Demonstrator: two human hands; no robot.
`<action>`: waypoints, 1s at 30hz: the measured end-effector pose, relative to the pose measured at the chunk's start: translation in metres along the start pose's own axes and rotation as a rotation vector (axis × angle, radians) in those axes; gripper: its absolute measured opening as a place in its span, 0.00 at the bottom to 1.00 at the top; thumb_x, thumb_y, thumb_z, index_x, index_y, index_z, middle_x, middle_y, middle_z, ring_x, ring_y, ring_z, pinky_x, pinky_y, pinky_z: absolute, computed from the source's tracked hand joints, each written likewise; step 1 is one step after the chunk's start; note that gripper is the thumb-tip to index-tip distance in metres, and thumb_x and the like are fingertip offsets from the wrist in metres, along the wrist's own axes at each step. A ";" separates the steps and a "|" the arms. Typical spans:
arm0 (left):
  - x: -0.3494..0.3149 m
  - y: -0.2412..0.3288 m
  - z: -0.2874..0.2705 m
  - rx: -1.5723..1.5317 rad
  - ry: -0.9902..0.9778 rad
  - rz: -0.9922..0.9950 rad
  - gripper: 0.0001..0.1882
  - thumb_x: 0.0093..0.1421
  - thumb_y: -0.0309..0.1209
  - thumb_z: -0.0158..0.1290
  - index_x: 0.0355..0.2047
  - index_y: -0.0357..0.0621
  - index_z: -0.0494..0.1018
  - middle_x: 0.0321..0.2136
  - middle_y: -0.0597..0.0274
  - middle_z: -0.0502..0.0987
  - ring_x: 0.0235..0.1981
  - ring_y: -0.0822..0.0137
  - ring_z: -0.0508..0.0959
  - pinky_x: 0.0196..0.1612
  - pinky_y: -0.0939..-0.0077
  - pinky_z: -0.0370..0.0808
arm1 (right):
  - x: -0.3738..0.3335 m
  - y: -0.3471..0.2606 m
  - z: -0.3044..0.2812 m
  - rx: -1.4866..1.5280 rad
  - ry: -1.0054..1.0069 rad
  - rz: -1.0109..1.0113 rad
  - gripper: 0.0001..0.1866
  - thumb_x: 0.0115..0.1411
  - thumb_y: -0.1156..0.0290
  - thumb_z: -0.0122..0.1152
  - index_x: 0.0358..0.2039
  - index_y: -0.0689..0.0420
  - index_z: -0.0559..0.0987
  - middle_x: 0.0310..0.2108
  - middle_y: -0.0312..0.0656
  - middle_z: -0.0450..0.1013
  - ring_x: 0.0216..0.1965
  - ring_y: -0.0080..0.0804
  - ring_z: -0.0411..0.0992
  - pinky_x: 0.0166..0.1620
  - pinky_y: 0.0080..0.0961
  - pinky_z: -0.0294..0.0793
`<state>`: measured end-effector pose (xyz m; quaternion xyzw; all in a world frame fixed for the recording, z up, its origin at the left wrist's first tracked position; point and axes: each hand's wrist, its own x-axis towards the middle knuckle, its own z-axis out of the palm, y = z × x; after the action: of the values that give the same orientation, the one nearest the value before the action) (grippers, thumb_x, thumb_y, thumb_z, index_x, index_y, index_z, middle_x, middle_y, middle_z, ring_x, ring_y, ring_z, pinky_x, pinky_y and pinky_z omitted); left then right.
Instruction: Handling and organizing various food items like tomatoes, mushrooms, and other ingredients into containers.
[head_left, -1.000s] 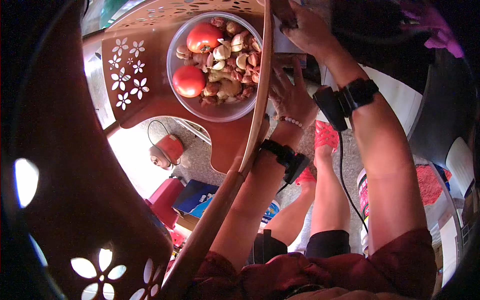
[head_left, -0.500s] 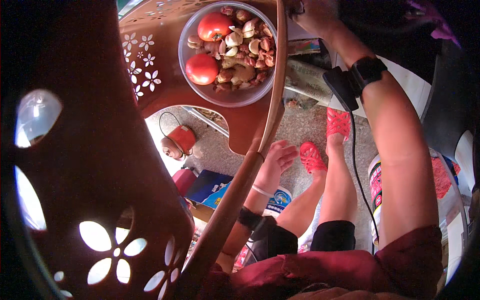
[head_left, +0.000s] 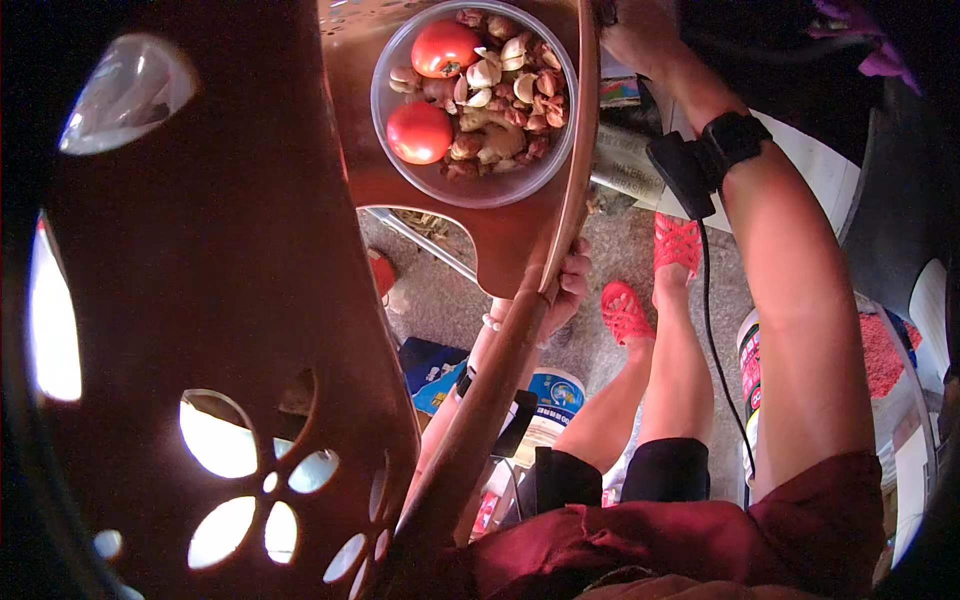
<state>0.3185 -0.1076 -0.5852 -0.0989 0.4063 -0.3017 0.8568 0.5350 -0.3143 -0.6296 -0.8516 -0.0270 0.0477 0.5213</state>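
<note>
A brown plastic rack [head_left: 470,215] with flower-shaped cutouts fills the left and upper middle of the head view. On it, a clear round bowl [head_left: 385,150] contains two red tomatoes [head_left: 419,133], garlic cloves [head_left: 483,74], ginger [head_left: 490,140] and small reddish bulbs. My left hand [head_left: 570,285] is closed round the rack's right edge strip, below the bowl; the strip hides part of the hand and forearm. At the top, my right hand [head_left: 635,38] is closed on the same edge, its fingertips dark and partly out of frame.
A black device with a cable [head_left: 683,175] is strapped at my right wrist. Beneath the rack are my feet in red sandals [head_left: 626,312], a white tub [head_left: 553,395] and a blue box [head_left: 430,370]. A light board [head_left: 800,165] lies at upper right.
The rack and bowl have shifted to the right. My left hand has risen from beside the rack's edge and closed on it. My right hand has moved slightly right with the rack.
</note>
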 end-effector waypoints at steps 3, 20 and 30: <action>0.001 0.000 -0.001 -0.033 -0.044 -0.007 0.23 0.58 0.31 0.46 0.52 0.37 0.58 0.40 0.49 0.65 0.30 0.67 0.71 0.29 0.73 0.73 | -0.002 -0.010 -0.004 0.043 0.021 0.044 0.19 0.47 0.73 0.54 0.43 0.58 0.70 0.34 0.55 0.71 0.38 0.56 0.68 0.38 0.43 0.66; 0.004 0.002 0.011 0.247 0.065 -0.008 0.24 0.59 0.36 0.46 0.54 0.43 0.56 0.37 0.53 0.66 0.30 0.70 0.74 0.24 0.78 0.76 | -0.003 0.027 0.011 -0.003 0.379 -0.107 0.12 0.47 0.80 0.52 0.35 0.61 0.73 0.31 0.46 0.71 0.38 0.43 0.69 0.40 0.35 0.66; -0.001 -0.003 0.019 0.343 0.141 0.079 0.20 0.60 0.38 0.45 0.52 0.48 0.59 0.33 0.59 0.68 0.24 0.76 0.73 0.20 0.86 0.73 | 0.008 0.048 0.004 -0.066 -0.286 0.470 0.18 0.43 0.65 0.65 0.31 0.66 0.77 0.34 0.49 0.74 0.36 0.40 0.71 0.39 0.29 0.68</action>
<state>0.3307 -0.1111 -0.5712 0.0860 0.4118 -0.3387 0.8416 0.5421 -0.3320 -0.6746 -0.8358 0.0963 0.2860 0.4587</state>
